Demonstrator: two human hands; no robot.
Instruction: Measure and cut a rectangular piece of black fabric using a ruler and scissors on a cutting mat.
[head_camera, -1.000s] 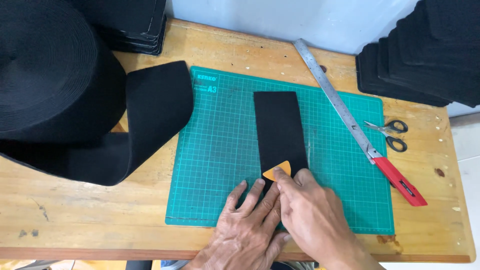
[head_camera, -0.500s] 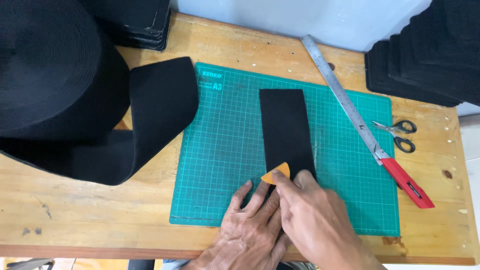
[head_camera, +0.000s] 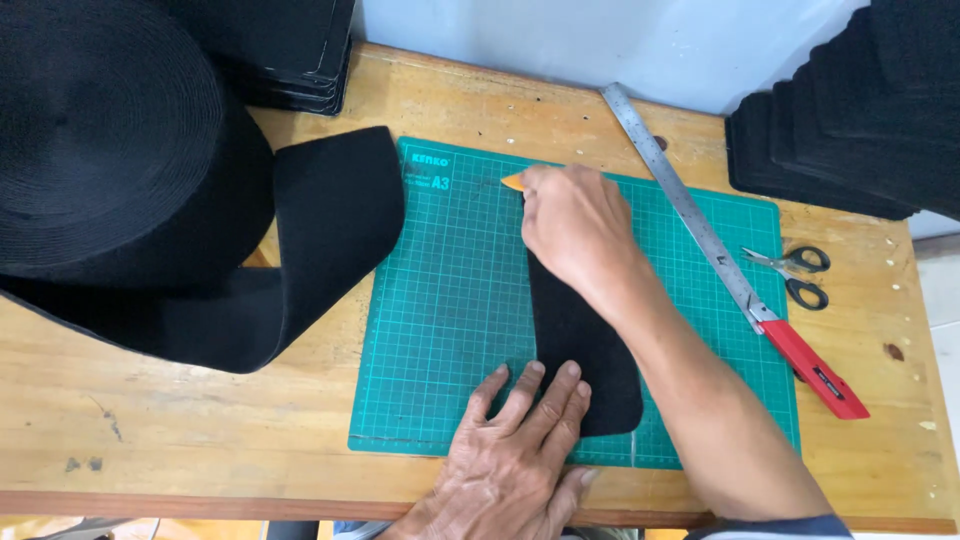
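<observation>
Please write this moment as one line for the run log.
left hand: presses black strip | right hand: holds orange tool at strip's far end | cutting mat

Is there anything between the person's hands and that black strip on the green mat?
Nothing visible. The left hand presses flat on the black strip at its near end. The right hand, holding a small orange piece, rests over its far end, directly on it.
</observation>
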